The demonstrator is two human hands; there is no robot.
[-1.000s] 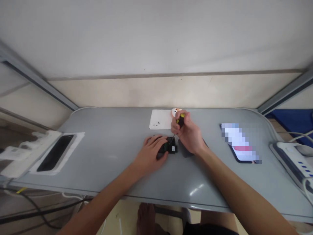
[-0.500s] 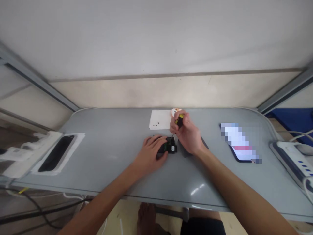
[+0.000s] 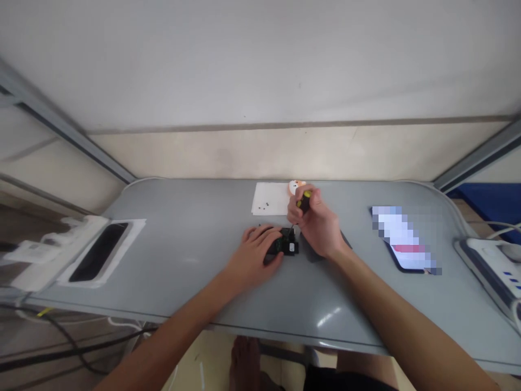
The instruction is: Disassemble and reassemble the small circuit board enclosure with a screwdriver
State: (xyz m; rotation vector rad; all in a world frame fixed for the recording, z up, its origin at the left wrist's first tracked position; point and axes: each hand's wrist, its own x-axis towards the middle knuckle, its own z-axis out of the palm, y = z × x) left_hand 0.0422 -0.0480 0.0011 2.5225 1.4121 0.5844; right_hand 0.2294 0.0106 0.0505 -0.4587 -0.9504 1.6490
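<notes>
My left hand lies over a black electronic device, its fingers wrapped across the left part. A green circuit board and a small white label show on the device's uncovered right side. My right hand is closed around a screwdriver with a black and yellow handle. The screwdriver's thin shaft points down at the device's upper right part; its tip is too small to make out. Under my right wrist lies a dark flat panel, partly hidden. Beyond my hands, several tiny dark screws rest on white paper.
A small orange and white animal figure stands at the paper's right edge. On the right are a lit phone and a power strip. A dark phone lies on white sheets at the left, beside a white power strip.
The whole view has shifted slightly, so everything sits a little further right. Both hands keep their hold on the device and screwdriver.
</notes>
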